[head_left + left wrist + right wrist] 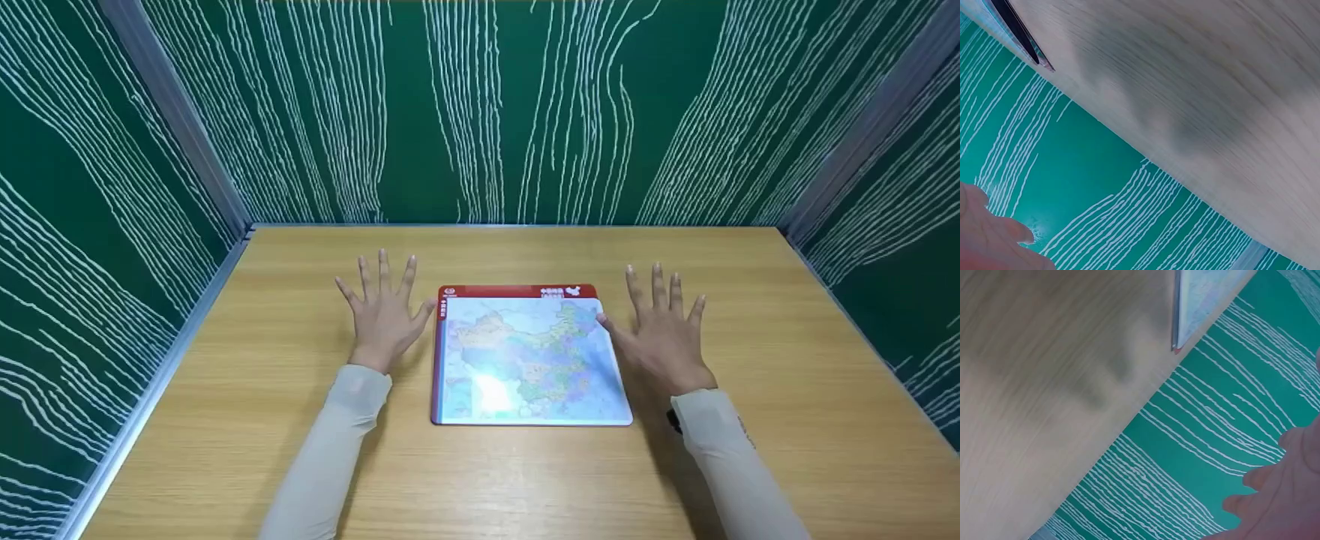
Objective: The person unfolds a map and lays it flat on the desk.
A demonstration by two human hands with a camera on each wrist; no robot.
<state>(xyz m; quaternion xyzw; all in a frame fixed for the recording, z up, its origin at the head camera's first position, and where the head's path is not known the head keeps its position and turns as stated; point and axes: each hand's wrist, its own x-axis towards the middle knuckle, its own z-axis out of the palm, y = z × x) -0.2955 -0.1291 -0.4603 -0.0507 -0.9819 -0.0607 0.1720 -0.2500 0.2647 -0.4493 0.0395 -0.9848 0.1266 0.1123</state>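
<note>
A flat map board (532,360) with a red top border lies on the table between my two hands. A bright glare covers part of its lower left. My left hand (384,319) is spread with straight fingers at the board's left side, thumb tip close to its upper left edge. On the other side my right hand (664,337) is spread too, its thumb overlapping the board's right edge in the head view. Neither hand holds anything. In the right wrist view a corner of the map board (1202,304) shows, and the fingers (1264,478) reach in from the lower right.
The wooden table (262,337) meets green walls (405,112) with white wavy lines at the back and sides. Grey metal posts (176,112) stand at the back corners. Shadows of the hands fall on the tabletop. A dark band shows at the right wrist.
</note>
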